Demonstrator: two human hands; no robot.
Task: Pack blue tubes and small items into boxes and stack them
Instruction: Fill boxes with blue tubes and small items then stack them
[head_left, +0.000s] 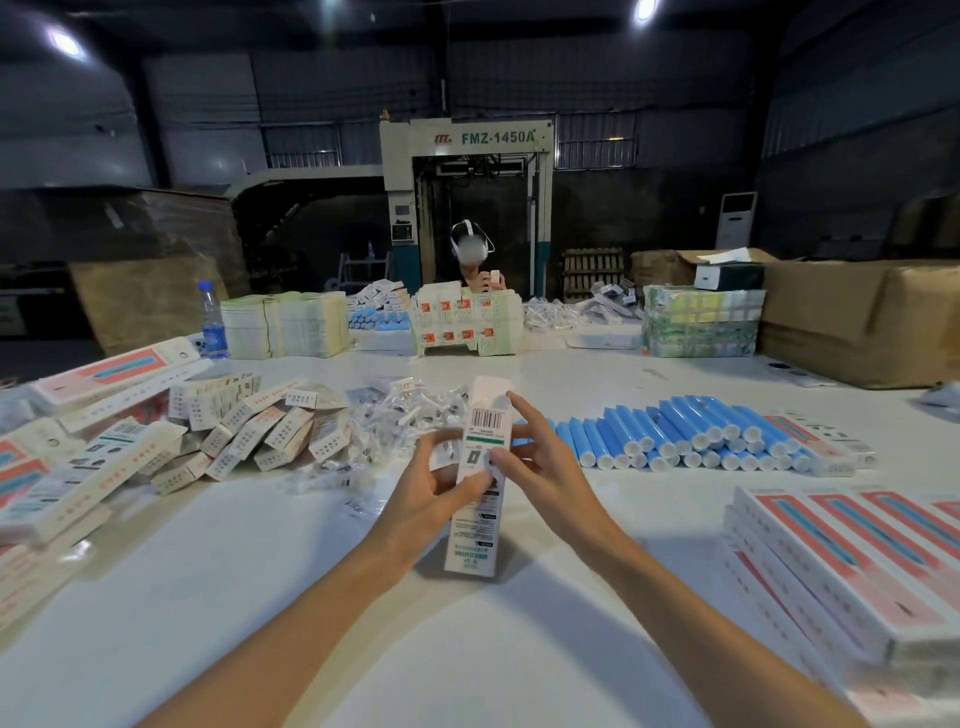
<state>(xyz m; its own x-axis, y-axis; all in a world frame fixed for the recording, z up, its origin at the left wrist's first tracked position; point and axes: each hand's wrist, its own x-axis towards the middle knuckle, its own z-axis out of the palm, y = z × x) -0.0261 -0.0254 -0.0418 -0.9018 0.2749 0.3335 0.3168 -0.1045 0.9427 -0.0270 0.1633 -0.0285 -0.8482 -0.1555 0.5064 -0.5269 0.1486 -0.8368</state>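
Printed carton (474, 540) on end, table centre. Left hand (441, 488) grips its middle; right hand (540, 462) pinches its edge. Risk: narrow base. A loosened grip could topple it onto blue tubes (691, 431) at 2 o'clock, setting them rolling.

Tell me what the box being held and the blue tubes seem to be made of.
The box looks like thin printed cardboard: flat creased faces, barcode, slight sheen. The blue tubes are probably plastic, though I can't be sure: smooth glossy blue skin, white ends.
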